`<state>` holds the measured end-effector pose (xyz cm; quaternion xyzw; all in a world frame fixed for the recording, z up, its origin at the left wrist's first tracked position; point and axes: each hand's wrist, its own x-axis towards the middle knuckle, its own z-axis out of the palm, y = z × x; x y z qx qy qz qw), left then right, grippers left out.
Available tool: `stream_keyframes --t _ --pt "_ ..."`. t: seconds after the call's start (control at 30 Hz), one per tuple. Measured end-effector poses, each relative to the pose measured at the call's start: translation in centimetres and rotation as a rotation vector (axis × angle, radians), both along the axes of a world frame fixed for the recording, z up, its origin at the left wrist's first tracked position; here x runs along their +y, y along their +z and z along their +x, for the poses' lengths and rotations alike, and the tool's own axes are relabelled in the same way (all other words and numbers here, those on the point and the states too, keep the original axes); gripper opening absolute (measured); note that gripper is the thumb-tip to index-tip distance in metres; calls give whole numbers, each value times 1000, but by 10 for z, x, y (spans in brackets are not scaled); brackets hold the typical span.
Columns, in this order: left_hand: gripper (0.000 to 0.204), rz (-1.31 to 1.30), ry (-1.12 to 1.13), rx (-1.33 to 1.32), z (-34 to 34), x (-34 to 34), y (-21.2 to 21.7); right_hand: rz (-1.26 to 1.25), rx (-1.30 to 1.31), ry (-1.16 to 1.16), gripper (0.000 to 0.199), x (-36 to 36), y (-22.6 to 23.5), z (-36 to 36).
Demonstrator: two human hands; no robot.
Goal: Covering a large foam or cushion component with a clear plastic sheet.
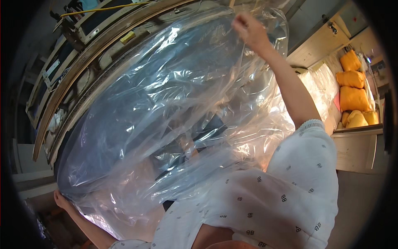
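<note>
A large clear plastic sheet point(166, 79) spreads in shiny wrinkles over a dark blue item point(137, 99), whose kind the plastic hides. At the sheet's lower left corner, my left hand point(62, 200) closes its fingers on the edge. My right arm reaches to the far right side of the sheet. There my right hand point(251, 32) is curled closed, with folds of the plastic running up to it; the exact pinch point is partly hidden. Through the sheet, dark shapes show blurred in the middle, close to my body.
Beyond the sheet runs a long machine frame with a wooden rail point(74, 79) and a yellow cord point(107, 9). A small yellow block point(127, 37) lies there. At right, several orange bundles point(353, 98) are stacked beside a wooden cabinet point(319, 41) and more crumpled plastic.
</note>
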<state>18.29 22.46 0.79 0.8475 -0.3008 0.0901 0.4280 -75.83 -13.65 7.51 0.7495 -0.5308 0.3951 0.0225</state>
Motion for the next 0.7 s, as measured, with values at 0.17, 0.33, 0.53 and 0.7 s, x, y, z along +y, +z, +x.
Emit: stream_keyframes --t 0.17,0.33,0.53,0.7 --pt "27 -20 72 114 -19 10 38 -161 425 21 36 19 -52 -33" --pt "29 -272 -26 392 -45 33 85 48 397 157 42 25 -15 10" --pt "40 -346 -21 547 -84 82 96 68 434 313 41 33 -53 54" --pt "48 -233 51 518 -140 161 143 27 389 304 38 37 -44 51"
